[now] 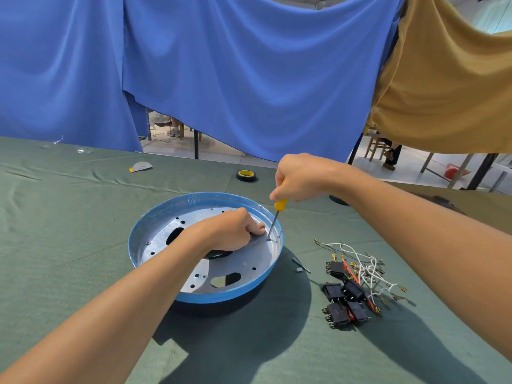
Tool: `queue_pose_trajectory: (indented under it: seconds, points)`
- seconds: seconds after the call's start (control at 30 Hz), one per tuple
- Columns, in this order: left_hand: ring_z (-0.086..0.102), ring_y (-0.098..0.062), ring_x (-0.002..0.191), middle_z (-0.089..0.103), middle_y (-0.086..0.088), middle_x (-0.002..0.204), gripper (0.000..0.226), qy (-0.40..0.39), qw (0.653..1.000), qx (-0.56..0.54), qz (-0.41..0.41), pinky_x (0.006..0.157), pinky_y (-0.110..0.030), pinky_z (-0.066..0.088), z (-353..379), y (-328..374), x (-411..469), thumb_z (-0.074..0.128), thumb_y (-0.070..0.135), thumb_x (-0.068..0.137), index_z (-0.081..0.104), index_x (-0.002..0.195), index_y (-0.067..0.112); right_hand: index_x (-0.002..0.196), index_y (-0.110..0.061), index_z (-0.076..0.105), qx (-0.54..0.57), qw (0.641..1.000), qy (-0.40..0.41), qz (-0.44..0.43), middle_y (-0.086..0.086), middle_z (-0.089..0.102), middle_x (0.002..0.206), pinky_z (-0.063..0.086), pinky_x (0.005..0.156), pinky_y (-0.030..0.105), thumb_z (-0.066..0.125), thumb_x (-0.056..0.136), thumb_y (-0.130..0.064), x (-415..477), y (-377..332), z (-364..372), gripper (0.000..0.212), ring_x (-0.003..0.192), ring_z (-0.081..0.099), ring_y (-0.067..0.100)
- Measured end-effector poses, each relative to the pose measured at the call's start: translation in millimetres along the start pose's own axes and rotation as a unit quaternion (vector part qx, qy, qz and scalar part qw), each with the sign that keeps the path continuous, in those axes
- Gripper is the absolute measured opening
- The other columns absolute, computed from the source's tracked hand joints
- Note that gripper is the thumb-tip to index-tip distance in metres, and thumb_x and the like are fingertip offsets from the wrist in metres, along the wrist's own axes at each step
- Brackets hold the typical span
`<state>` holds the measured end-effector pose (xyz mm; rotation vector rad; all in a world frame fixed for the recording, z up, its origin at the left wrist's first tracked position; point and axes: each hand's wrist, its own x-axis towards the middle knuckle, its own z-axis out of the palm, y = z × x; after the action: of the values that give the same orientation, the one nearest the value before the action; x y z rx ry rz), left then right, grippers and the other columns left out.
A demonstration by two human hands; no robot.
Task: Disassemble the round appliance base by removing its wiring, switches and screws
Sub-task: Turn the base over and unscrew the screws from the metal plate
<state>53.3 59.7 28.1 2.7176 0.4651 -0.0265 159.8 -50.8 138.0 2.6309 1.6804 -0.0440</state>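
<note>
Screw removal looks to be the step in hand: the right hand [299, 178] is wrapped round the yellow handle of a screwdriver [278, 214], whose tip stands on a screw [268, 238] below that hand, near the rim of the round base [155, 214]. The left hand [230, 231] rests on the metal plate [249, 261] inside the base, fingers curled, its fingertips just beside the shaft; whether they pinch anything cannot be told. The switches [343, 297] and wires [365, 267] already lie in a heap on the green cloth [83, 245], out beneath the right forearm and apart from the base, so wiring and switches appear done. The next move probably calls for keeping the tip seated and the shaft steady while turning, with the left hand holding the base from spinning. Another screw [147, 242] sits on the far side of the left wrist. A small metal piece [301, 266] lies between base and heap, and a tape roll [246, 175] beyond the right hand. Nothing blocks the tool, though the left fingertips crowd it.
</note>
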Motion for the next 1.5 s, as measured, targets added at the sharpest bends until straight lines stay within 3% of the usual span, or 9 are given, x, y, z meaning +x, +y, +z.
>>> queue_pose_trajectory:
  seconds: [0.13, 0.27, 0.37, 0.6, 0.73, 0.97, 1.13, 1.4, 1.5]
  points:
    - [0.048, -0.022, 0.129, 0.051, 0.010, 0.144, 0.048, 0.003, 1.000, 0.001, 0.001, 0.105, -0.040, 0.042, 0.2, -0.6, -0.3, 0.039, 0.005, 0.100, 0.058, 0.135, 0.032, 0.081, -0.025, 0.065, 0.017, 1.000, -0.011, -0.018, -0.001, 0.064, 0.088, 0.042, 0.052, 0.024, 0.067, 0.084, -0.030, -2.7, -1.5, -1.6, 0.006, 0.084, 0.061, 0.020]
    - [0.046, -0.022, 0.132, 0.050, 0.010, 0.145, 0.047, 0.003, 1.000, 0.000, 0.002, 0.108, -0.041, 0.040, 1.2, -1.9, 1.4, 0.040, 0.005, 0.100, 0.057, 0.135, 0.032, 0.065, -0.018, 0.053, -0.098, 0.994, 0.046, 0.029, -0.001, 0.056, 0.068, 0.034, 0.053, 0.028, 0.051, 0.084, -0.068, -1.6, -0.9, 1.9, 0.053, 0.068, 0.053, 0.019]
    - [0.047, -0.022, 0.130, 0.050, 0.011, 0.145, 0.047, 0.005, 1.000, -0.001, 0.003, 0.107, -0.041, 0.041, 1.9, -2.8, 1.9, 0.039, 0.007, 0.101, 0.058, 0.135, 0.033, 0.058, -0.014, 0.054, -0.047, 0.998, 0.045, 0.019, 0.002, 0.051, 0.058, 0.034, 0.053, 0.028, 0.054, 0.089, -0.052, 0.5, -2.7, 3.6, 0.049, 0.063, 0.049, 0.022]
    - [0.049, -0.022, 0.126, 0.051, 0.011, 0.144, 0.046, 0.011, 1.000, 0.001, 0.008, 0.104, -0.038, 0.042, 1.9, -2.4, 1.6, 0.039, 0.007, 0.101, 0.058, 0.134, 0.033, 0.096, -0.013, 0.068, 0.035, 0.999, 0.012, -0.005, 0.010, 0.067, 0.099, 0.045, 0.058, 0.027, 0.067, 0.082, -0.034, -0.6, -6.4, 3.4, 0.026, 0.091, 0.064, 0.026]
    - [0.043, -0.019, 0.134, 0.049, 0.012, 0.145, 0.047, 0.011, 1.000, -0.004, 0.009, 0.110, -0.039, 0.036, 1.7, -2.8, 0.5, 0.039, 0.006, 0.100, 0.058, 0.134, 0.031, 0.071, -0.009, 0.058, 0.014, 0.999, 0.044, 0.018, 0.005, 0.051, 0.065, 0.034, 0.052, 0.030, 0.053, 0.089, -0.058, 0.0, -7.0, 4.9, 0.053, 0.063, 0.047, 0.021]
    - [0.049, -0.021, 0.126, 0.051, 0.009, 0.144, 0.046, 0.010, 1.000, -0.001, 0.013, 0.104, -0.036, 0.042, 1.2, -0.8, -1.1, 0.040, 0.006, 0.100, 0.058, 0.135, 0.030, 0.082, -0.023, 0.062, 0.094, 0.996, 0.011, -0.004, 0.002, 0.062, 0.086, 0.040, 0.048, 0.022, 0.061, 0.088, -0.027, -3.2, -5.8, 3.6, 0.007, 0.069, 0.055, 0.013]
    - [0.050, -0.019, 0.126, 0.054, 0.010, 0.141, 0.039, 0.023, 0.999, -0.014, 0.017, 0.105, -0.034, 0.041, 1.0, 1.7, -3.6, 0.044, 0.012, 0.100, 0.061, 0.132, 0.027, 0.066, -0.012, 0.050, 0.030, 0.998, 0.045, 0.012, 0.002, 0.045, 0.060, 0.029, 0.048, 0.027, 0.050, 0.093, -0.053, -3.7, -2.0, 5.1, 0.049, 0.057, 0.042, 0.019]
    - [0.059, -0.019, 0.090, 0.069, 0.002, 0.104, 0.023, 0.112, 0.993, 0.008, 0.033, 0.083, -0.038, 0.052, 4.2, 7.9, -8.6, 0.054, 0.023, 0.096, 0.072, 0.107, 0.031, 0.083, -0.026, 0.061, 0.081, 0.995, 0.030, -0.039, -0.005, 0.061, 0.086, 0.039, 0.056, 0.026, 0.063, 0.086, -0.030, -7.1, -1.3, 4.7, 0.005, 0.080, 0.055, 0.014]
    - [0.058, -0.016, 0.089, 0.069, 0.006, 0.102, 0.018, 0.135, 0.990, -0.020, 0.038, 0.082, -0.035, 0.051, 6.5, 7.2, -6.5, 0.061, 0.027, 0.092, 0.074, 0.104, 0.029, 0.083, -0.012, 0.063, 0.045, 0.997, 0.051, -0.024, 0.002, 0.059, 0.077, 0.038, 0.057, 0.030, 0.054, 0.090, -0.051, -6.1, 0.9, 8.0, 0.041, 0.072, 0.052, 0.019]
